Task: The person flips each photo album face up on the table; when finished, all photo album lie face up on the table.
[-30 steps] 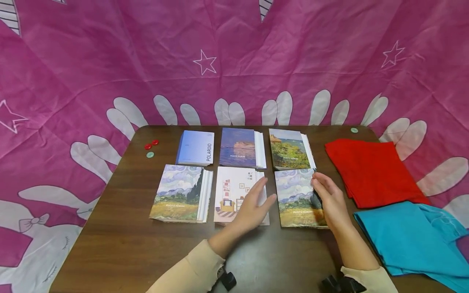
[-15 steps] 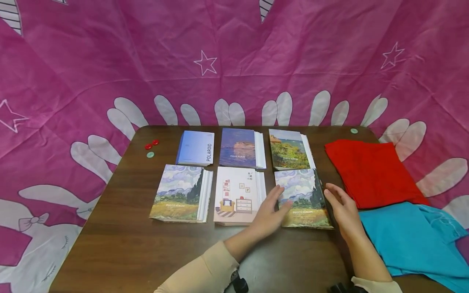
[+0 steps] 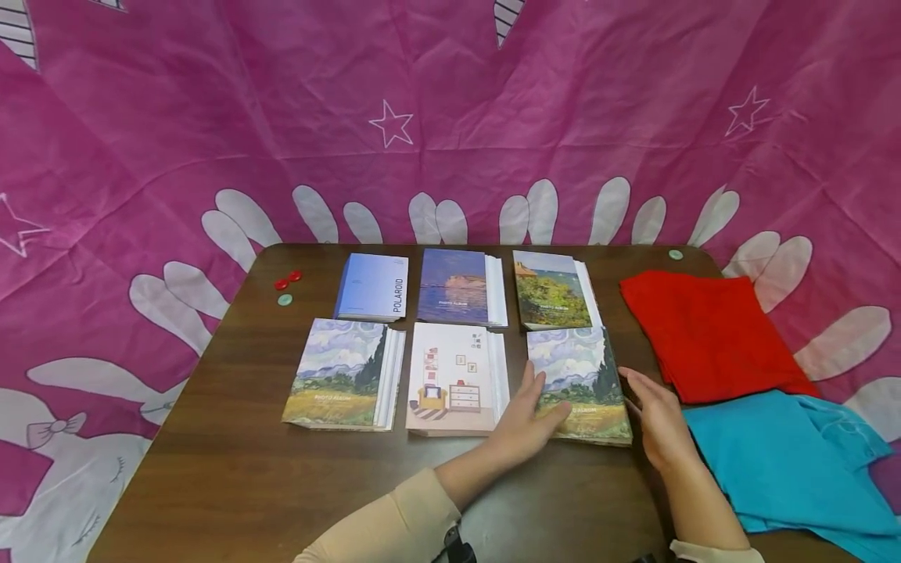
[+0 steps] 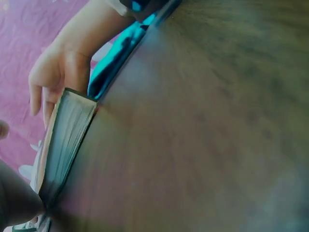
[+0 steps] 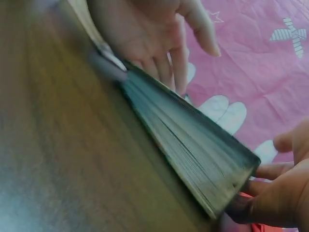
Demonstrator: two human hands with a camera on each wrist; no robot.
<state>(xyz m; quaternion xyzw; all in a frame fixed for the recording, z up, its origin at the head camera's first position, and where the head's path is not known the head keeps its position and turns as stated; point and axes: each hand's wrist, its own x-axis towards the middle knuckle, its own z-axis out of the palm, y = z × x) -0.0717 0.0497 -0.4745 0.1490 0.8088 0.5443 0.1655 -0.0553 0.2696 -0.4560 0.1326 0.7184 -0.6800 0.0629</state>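
Observation:
A photo album point(image 3: 573, 371) with a painted wheat field and a dark cypress lies flat at the front right of two rows of albums. My left hand point(image 3: 521, 426) is at its left side, thumb over the lower left part of the cover, fingers extended along the edge. At its right side is my right hand point(image 3: 662, 422), fingers extended and relaxed. In the right wrist view the fingers of my right hand point(image 5: 285, 188) touch the album's corner, and its page block point(image 5: 188, 145) faces the camera. My left hand point(image 4: 17, 198) is dark and partly cut off in the left wrist view.
Left of it lie a white album point(image 3: 446, 375) with drawn furniture and another wheat-field album point(image 3: 338, 371). Behind are a blue Polaroid album point(image 3: 373, 285), a sea-cliff album point(image 3: 454, 285) and a garden album point(image 3: 552, 289). Red cloth point(image 3: 711, 336), turquoise cloth point(image 3: 781, 461) and small buttons point(image 3: 285, 299) lie around.
My left hand has moved right, off the white album to the wheat-field album's left side. My right hand has gone from its upper right edge outward and down along the right side.

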